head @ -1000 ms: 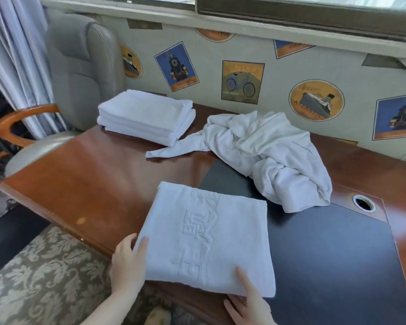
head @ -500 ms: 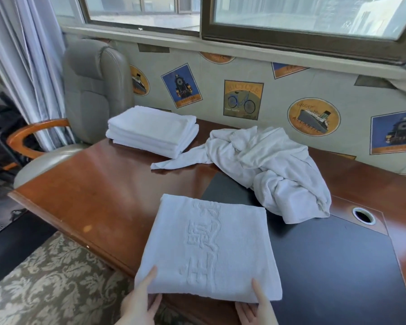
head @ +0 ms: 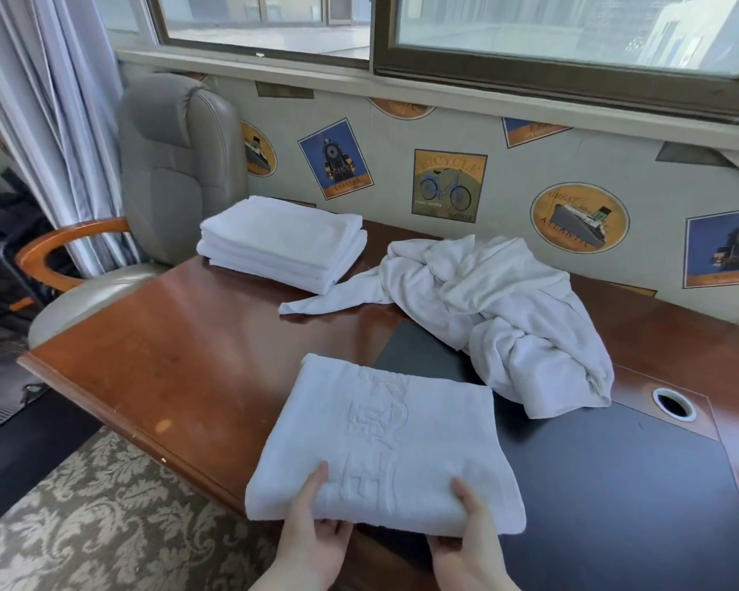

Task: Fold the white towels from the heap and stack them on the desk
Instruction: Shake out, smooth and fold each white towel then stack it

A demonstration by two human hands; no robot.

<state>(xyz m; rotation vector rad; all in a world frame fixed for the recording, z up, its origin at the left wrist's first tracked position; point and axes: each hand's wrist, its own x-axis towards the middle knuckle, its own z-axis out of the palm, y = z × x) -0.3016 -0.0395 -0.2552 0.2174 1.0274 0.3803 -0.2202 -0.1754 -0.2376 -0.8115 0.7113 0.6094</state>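
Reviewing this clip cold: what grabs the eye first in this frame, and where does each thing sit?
The folded white towel with a raised pattern lies at the desk's near edge, its near hem gripped by the left hand and right hand. Behind it to the right sprawls the unfolded heap. At the far left corner of the desk sits the neat stack of folded towels.

At lower centre I see my left hand and right hand pinching the folded towel; the stack sits upper left on the worktop.
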